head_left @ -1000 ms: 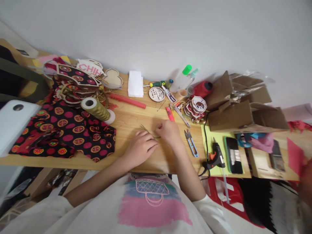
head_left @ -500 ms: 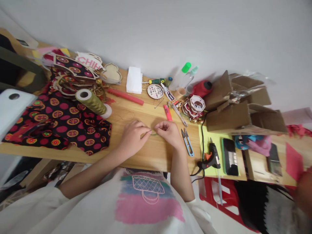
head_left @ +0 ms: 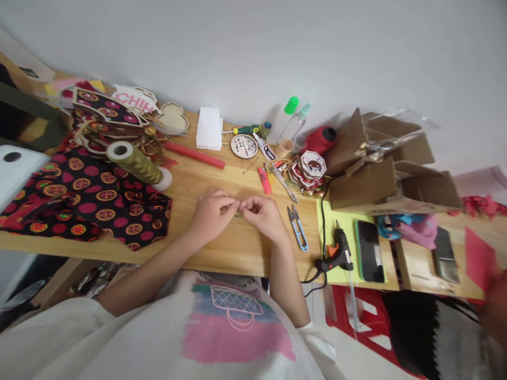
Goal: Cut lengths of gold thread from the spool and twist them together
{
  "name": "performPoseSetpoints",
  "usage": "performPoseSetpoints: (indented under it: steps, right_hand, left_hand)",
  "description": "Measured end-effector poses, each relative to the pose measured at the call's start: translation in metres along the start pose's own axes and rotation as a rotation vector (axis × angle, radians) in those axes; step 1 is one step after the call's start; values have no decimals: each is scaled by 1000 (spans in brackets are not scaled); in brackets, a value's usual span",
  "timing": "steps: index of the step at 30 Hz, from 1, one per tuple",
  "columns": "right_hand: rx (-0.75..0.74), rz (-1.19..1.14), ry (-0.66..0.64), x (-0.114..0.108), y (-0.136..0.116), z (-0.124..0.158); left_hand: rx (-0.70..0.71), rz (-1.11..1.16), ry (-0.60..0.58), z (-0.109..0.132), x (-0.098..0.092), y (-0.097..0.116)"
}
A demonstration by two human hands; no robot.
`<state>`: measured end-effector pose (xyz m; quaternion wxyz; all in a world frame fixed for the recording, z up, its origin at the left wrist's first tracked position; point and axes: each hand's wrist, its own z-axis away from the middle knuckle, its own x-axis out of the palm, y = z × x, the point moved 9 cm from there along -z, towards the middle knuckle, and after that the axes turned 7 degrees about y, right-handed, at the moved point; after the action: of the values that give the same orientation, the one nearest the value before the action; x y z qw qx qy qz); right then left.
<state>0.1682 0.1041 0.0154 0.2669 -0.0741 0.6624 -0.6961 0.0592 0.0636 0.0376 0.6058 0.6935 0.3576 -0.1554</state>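
Note:
Over the wooden table (head_left: 233, 253), my left hand (head_left: 213, 214) and my right hand (head_left: 261, 215) meet at the fingertips, both pinched closed. A thin greenish strand shows faintly between and below the fingers; what each pinch holds is too small to make out. Blue thread snips (head_left: 298, 228) lie to the right of my right hand. A pink lighter (head_left: 264, 181) rests just behind it. Left of my hands lies a spool of olive thread (head_left: 137, 163) on its side.
Dark patterned fabric (head_left: 103, 195) covers the left of the table. At the right are a black glue gun (head_left: 338, 252), a phone (head_left: 369, 250) and cardboard boxes (head_left: 368, 190). A red stick (head_left: 194, 154), white paper (head_left: 209, 129) and bottles (head_left: 283, 122) stand or lie at the back.
My hands have come together, closing the small gap between their fingertips. The whole view has shifted slightly, so the table's things appear further left.

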Motion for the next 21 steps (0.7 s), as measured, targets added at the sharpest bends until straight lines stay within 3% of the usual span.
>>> performPoseSetpoints:
  steps: [14, 17, 21]
  right_hand:
    - [-43, 78, 30, -1, 0, -1]
    - [-17, 129, 115, -13, 4, -3]
    - [67, 436, 309, -38, 5, -3]
  left_hand:
    - [-9, 60, 41, 0, 0, -8]
    - [-20, 72, 37, 0, 1, -10]
    - [-32, 89, 42, 1, 2, -11]
